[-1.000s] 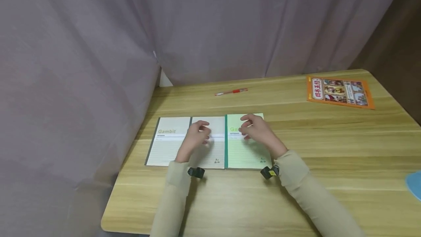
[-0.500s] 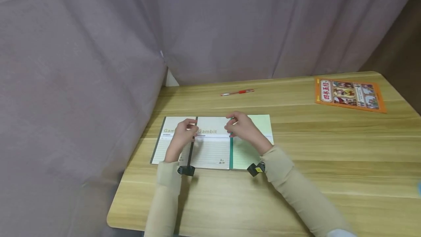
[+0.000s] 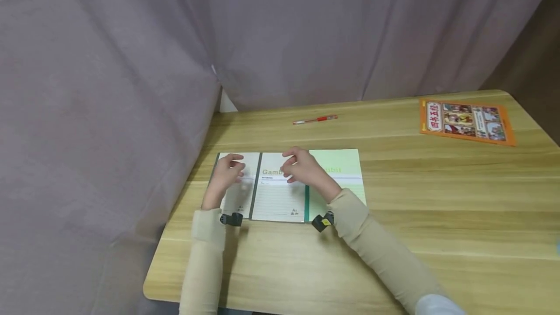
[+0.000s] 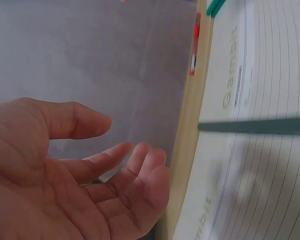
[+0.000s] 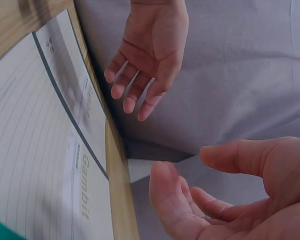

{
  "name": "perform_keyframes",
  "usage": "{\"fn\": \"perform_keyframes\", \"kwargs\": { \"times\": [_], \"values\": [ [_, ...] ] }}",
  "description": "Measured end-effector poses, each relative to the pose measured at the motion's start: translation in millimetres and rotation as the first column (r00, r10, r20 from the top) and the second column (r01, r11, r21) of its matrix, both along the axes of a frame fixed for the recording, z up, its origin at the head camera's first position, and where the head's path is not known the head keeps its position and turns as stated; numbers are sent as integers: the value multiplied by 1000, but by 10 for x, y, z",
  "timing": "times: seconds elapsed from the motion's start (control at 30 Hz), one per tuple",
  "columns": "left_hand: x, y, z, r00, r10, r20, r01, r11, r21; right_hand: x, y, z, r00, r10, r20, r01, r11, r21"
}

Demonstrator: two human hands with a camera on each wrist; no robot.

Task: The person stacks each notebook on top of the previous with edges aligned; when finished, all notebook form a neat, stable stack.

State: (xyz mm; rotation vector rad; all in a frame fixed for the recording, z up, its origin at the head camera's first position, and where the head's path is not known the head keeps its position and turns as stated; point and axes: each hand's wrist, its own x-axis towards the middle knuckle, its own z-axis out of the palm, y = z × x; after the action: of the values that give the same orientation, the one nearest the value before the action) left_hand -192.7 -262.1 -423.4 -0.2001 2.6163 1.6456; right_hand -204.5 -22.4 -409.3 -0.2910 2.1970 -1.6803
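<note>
Three notebooks lie side by side on the table: a pale one with a grey spine at left, a matching pale notebook in the middle, and a light green notebook with a green spine at right. My left hand hovers over the left notebook, hiding part of its cover. Over the middle and green notebooks hovers my right hand. Both wrist views show loosely bent fingers with nothing between them; the left hand's fingers also appear in the right wrist view. Neither hand touches a cover.
Beyond the notebooks lies a red pen. An orange picture booklet sits at the far right of the wooden table. Grey curtain hangs behind and along the left side. Something blue shows at the right edge.
Both hands have moved left across the notebooks, the left from the middle notebook to the left one, the right from the green notebook toward the middle one. The notebooks keep their arrangement.
</note>
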Motion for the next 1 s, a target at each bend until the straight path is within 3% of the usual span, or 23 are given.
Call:
{"fn": "perform_keyframes", "kwargs": {
  "times": [0.33,0.7,1.0],
  "values": [
    [31,-386,-39,995,75,64,-78,996,47,19,-332,-70,998,52,21,-52,999,9],
    [75,-736,-103,991,105,78,-94,986,-135,15,-558,-192,995,92,41,-94,994,55],
    [77,-902,-229,978,162,131,-137,974,-183,57,-655,-284,991,125,46,-128,988,81]
  ]
}}
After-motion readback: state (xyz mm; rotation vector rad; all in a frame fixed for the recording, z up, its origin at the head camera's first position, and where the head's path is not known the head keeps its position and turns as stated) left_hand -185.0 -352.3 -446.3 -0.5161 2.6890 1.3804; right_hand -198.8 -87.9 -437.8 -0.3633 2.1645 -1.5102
